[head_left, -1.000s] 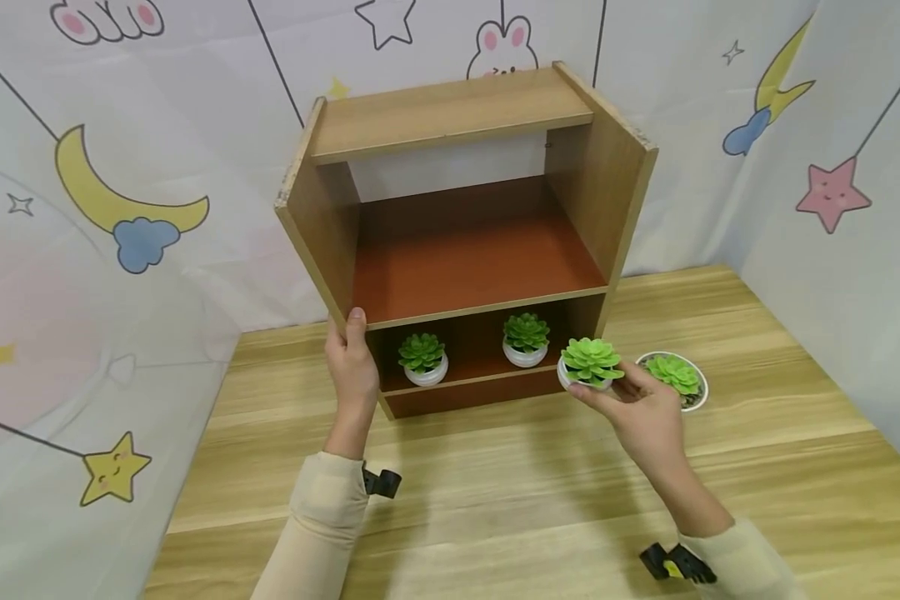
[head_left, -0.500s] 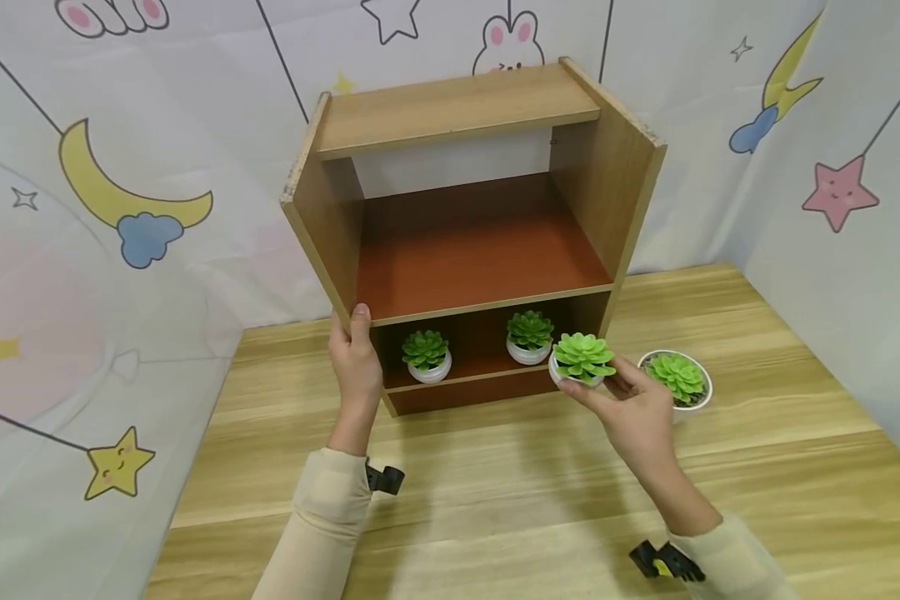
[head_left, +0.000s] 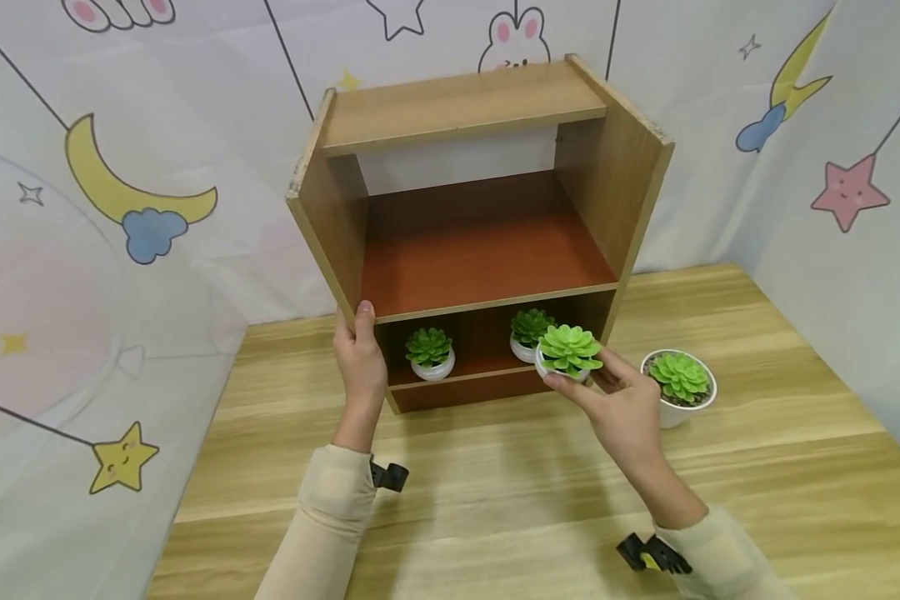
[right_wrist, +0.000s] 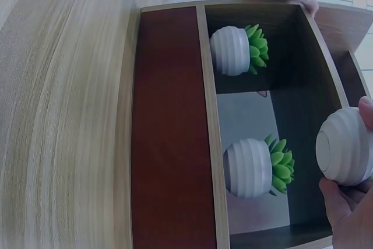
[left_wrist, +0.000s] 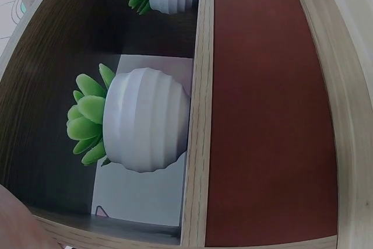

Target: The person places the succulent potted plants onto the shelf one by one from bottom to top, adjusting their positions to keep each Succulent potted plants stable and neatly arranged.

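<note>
My left hand grips the left side panel of a small wooden shelf unit, thumb over its front edge. My right hand holds a potted succulent by its white ribbed pot, in front of the lower compartment's right part. In the right wrist view that pot appears with its base facing the camera, fingers around it. Inside the lower compartment stand two similar succulents, a left one and a right one, the latter partly hidden by the held plant in the head view.
A larger potted succulent in a smooth white pot stands on the wooden table, right of the shelf. The upper compartment has a red-brown board. A patterned cloth hangs behind and at both sides.
My right hand has carried the held succulent leftward and slightly up, now overlapping the right shelf plant. The larger pot at right shows more. My left hand keeps its grip on the panel.
</note>
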The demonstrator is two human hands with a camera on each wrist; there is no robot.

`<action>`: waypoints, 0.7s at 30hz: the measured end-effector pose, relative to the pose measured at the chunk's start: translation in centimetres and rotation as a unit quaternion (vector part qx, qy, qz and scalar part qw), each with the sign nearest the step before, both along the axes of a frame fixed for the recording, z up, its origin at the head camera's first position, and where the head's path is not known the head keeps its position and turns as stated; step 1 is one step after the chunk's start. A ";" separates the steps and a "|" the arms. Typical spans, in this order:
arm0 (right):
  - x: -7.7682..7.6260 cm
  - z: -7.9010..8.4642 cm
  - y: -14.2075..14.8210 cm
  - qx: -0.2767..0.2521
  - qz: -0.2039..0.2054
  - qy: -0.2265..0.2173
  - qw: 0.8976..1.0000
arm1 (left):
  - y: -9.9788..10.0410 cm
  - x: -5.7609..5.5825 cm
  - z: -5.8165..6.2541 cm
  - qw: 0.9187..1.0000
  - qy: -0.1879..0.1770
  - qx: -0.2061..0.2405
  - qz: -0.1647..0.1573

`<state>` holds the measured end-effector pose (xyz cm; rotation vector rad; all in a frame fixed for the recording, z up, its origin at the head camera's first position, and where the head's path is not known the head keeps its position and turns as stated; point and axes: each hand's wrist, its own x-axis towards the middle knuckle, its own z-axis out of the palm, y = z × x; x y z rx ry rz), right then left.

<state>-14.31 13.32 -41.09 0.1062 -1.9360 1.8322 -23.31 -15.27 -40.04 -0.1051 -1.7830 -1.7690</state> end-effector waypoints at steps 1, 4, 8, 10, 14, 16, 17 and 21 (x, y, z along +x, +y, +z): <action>0.0 0.1 -0.1 -0.002 0.000 0.001 1.000 | 0.0 0.0 0.0 1.000 0.000 -0.001 0.000; 0.1 0.6 -0.5 -0.005 -0.005 0.001 1.000 | 0.0 0.1 0.2 1.000 -0.004 -0.004 0.001; 0.6 1.9 -1.1 0.005 -0.010 0.007 1.000 | 0.0 0.1 0.2 1.000 -0.005 -0.004 0.005; 0.9 2.6 -1.4 0.012 -0.009 0.007 1.000 | 0.0 0.1 0.2 1.000 -0.004 -0.004 0.004; 1.2 3.3 -1.9 0.009 0.004 -0.006 1.000 | 0.0 0.2 0.2 1.000 -0.003 -0.005 0.003; 1.2 3.4 -2.1 0.006 0.014 -0.007 1.000 | -0.1 0.2 0.2 1.000 -0.004 -0.004 0.000; 1.2 3.5 -2.3 0.003 0.019 -0.008 1.000 | -0.1 0.2 0.2 1.000 -0.004 -0.004 0.000; 1.0 3.9 -2.7 -0.008 0.034 0.003 0.999 | -0.1 0.2 0.2 1.000 -0.002 -0.003 0.000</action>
